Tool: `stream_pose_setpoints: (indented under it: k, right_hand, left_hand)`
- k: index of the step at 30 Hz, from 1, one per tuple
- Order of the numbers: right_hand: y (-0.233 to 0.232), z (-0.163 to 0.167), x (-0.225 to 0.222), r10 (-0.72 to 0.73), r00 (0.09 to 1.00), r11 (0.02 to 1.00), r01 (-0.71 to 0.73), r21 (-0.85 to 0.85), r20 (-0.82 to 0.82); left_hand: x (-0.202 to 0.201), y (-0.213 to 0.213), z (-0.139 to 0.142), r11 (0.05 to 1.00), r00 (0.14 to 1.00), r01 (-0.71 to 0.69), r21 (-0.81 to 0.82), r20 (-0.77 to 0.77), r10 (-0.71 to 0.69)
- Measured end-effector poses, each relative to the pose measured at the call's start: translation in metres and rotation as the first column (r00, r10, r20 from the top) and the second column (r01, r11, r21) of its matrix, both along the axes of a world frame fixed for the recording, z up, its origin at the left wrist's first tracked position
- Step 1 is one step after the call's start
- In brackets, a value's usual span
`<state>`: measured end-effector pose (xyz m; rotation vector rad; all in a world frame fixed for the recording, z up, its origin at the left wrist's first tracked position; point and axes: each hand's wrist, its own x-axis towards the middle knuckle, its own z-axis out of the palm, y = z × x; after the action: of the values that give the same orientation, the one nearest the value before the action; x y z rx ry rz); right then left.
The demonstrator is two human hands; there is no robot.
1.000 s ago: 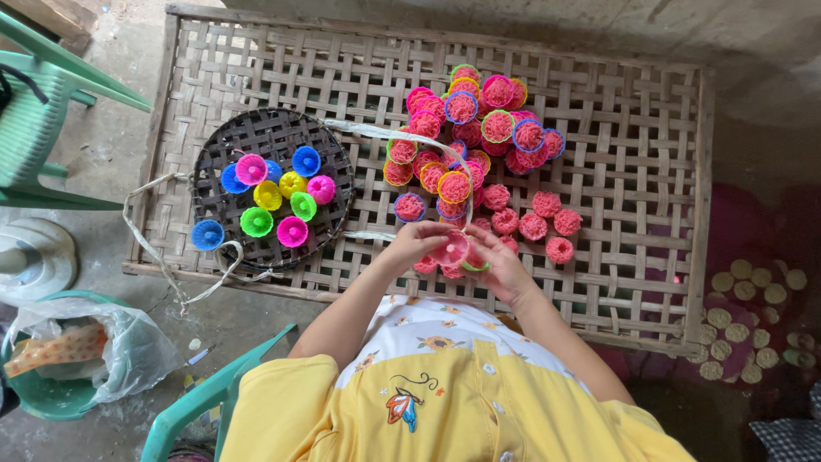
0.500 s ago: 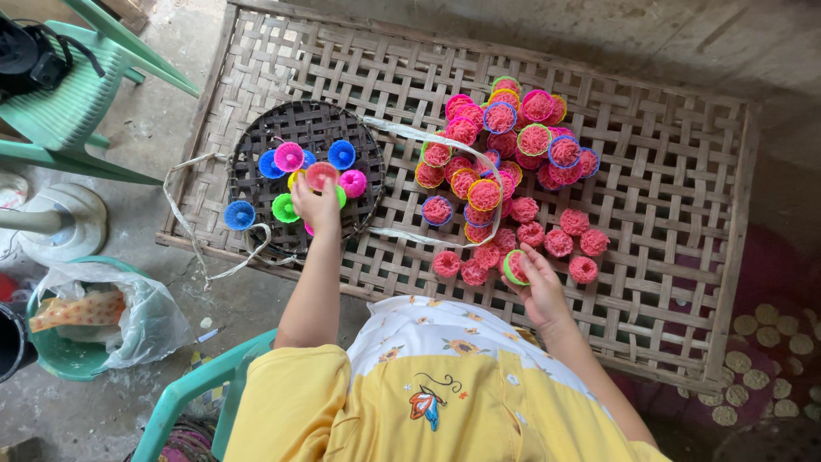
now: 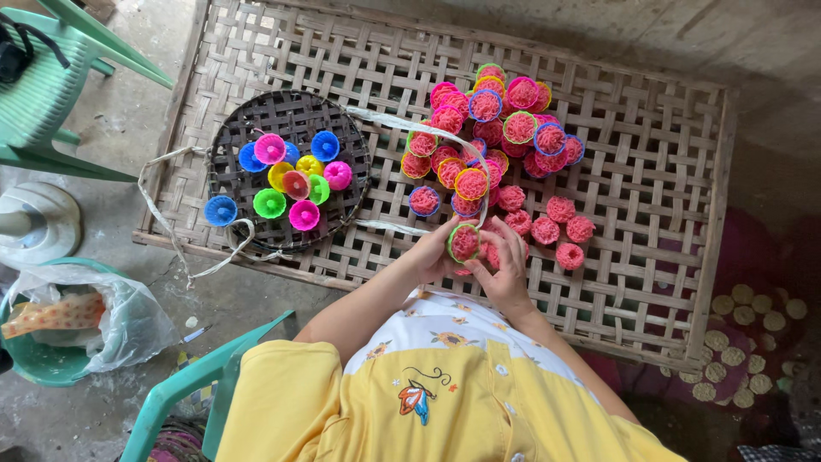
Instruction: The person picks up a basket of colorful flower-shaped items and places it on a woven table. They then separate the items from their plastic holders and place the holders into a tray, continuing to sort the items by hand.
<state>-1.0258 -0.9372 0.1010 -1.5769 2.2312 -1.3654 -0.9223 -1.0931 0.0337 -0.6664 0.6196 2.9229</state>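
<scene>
While both hands [image 3: 479, 257] grip a filled green cup [image 3: 464, 242] beside the pink pile [image 3: 496, 145], I judge unmoulding next.

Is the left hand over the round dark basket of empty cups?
No, the left hand is at the pink-filled cup, away from the basket.

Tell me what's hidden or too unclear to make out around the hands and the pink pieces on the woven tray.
Head view, the only one:
- Pink ridged piece in a green cup: lower part covered by the left hand and right hand.
- Pink pieces beneath the hands: number hidden.
- Colourful plastic cups on the dark round woven basket: contents too small to tell.
- Green plastic chair: cut off by the bottom edge.
</scene>
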Motion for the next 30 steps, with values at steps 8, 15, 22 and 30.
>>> stream_pose_setpoints:
  k: [8, 15, 22, 30]
  right_hand:
    - [-0.001, 0.008, -0.004, 0.079, 0.882, 0.996, -0.049, 0.078, -0.465]
    - [0.004, -0.022, -0.003, -0.012, 0.998, 1.0, 0.012, 0.006, 0.06]
    - [0.013, -0.015, -0.006, 0.062, 0.956, 0.993, -0.089, 0.081, 0.286]
    - [0.005, -0.016, 0.003, 0.101, 0.994, 0.995, -0.101, 0.01, -0.048]
  left_hand:
    - [-0.011, 0.027, -0.005, 0.904, 0.965, 0.152, -0.4, 0.258, -0.048]
    - [-0.013, 0.02, -0.009, 0.93, 0.942, 0.151, -0.335, 0.335, -0.032]
    - [-0.008, 0.016, -0.002, 0.965, 0.929, 0.134, -0.224, 0.368, -0.044]
    - [-0.011, 0.027, 0.01, 0.877, 0.898, 0.299, -0.377, 0.423, -0.124]
